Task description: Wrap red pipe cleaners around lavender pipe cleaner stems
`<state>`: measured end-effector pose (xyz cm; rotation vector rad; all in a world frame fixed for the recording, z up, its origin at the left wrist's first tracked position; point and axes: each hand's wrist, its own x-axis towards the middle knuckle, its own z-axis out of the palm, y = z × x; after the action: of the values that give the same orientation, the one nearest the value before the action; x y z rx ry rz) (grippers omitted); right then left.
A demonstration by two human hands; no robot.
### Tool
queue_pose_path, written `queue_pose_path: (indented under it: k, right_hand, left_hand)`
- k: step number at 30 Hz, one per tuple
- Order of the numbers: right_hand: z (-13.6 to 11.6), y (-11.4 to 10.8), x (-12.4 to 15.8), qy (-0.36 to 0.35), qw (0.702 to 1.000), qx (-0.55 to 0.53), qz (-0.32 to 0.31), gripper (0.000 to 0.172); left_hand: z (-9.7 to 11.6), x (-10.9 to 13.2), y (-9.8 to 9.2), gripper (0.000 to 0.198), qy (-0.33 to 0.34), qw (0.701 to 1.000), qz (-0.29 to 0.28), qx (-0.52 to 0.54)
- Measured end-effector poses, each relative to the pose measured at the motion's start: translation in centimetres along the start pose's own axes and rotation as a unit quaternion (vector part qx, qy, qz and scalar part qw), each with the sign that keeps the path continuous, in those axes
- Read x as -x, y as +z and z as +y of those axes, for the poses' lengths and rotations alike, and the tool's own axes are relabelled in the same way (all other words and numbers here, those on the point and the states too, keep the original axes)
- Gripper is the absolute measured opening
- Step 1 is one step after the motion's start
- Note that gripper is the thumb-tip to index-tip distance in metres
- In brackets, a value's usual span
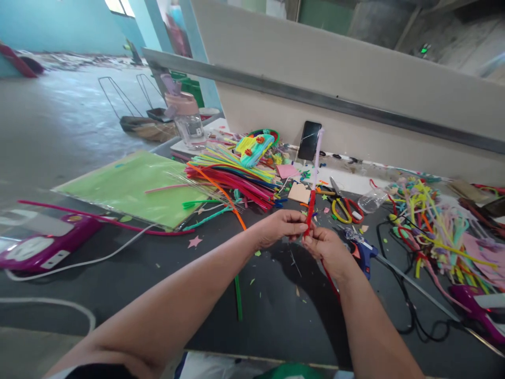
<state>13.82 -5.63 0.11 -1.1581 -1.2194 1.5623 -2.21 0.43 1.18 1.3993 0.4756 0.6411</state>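
Observation:
Near the middle of the dark table, my left hand point(286, 229) and my right hand point(325, 247) meet, fingers pinched on a red pipe cleaner point(311, 208). Its red part stands upright between my fingertips, around the lower part of a pale lilac stem point(317, 163) that points up. A loose red end hangs below my right hand, beside the wrist. Both hands are closed, and the fingertips nearly touch.
Left of my hands lie bundled pipe cleaners point(240, 181) and a green sheet point(130, 189). Behind stand a phone point(310, 140) and a bottle point(190, 123). Scissors point(341, 205), a blue glue gun point(366, 255), cables and a colourful pile point(434, 221) are at right.

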Motion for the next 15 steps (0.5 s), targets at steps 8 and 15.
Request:
queue_pose_path:
  k: [8,15]
  right_hand:
    - [-0.07,-0.23,-0.19,0.013,0.999,-0.023,-0.034,0.022]
    - [-0.12,-0.36,-0.24,0.032,0.998,-0.039,-0.034,0.021]
  left_hand:
    - [-0.25,0.04,-0.38,0.028,-0.015,1.0,-0.004,-0.02]
    - [-0.68,-0.14,-0.44,0.027,-0.018,0.999,-0.015,-0.021]
